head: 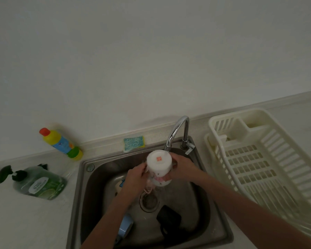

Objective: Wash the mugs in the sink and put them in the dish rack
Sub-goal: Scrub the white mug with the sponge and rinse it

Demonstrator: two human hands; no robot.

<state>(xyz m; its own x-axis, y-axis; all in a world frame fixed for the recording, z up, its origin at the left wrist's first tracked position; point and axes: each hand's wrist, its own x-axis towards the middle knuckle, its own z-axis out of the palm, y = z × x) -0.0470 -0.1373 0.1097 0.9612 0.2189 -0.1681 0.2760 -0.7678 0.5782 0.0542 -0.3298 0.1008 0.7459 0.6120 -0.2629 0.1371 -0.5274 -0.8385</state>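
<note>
**White mug held upside down under the tap**

The steel sink (201, 178) is sitting sunk into the pale desk (25, 221), with the wall running close behind it. The dish rack (269, 159) is standing on the desk just right of the sink's rim, and its slatted floor is lying bare, so open room is showing there. Between the 2 forearms, the drain (149, 201) is showing in the sink floor.

Both hands are holding 1 white mug (159, 164) bottom-up just beneath the tap (178, 133) spout, above the basin. The left hand (136, 178) is curling its fingers round the mug's left side near the rim. The right hand (182, 168) is gripping the mug's right side, fingers wrapped behind it.

In the sink, a blue mug (125, 226) is lying on its side at the lower left, partly hidden by the left forearm, and a black mug (168, 218) is lying near the drain. Another pale item is peeking out behind the left wrist; what it is cannot be told.

On the desk behind the sink, a sponge (134, 141) is resting at the wall. A yellow bottle (61, 143) and a green soap bottle (39, 182) are standing left of the sink.
</note>
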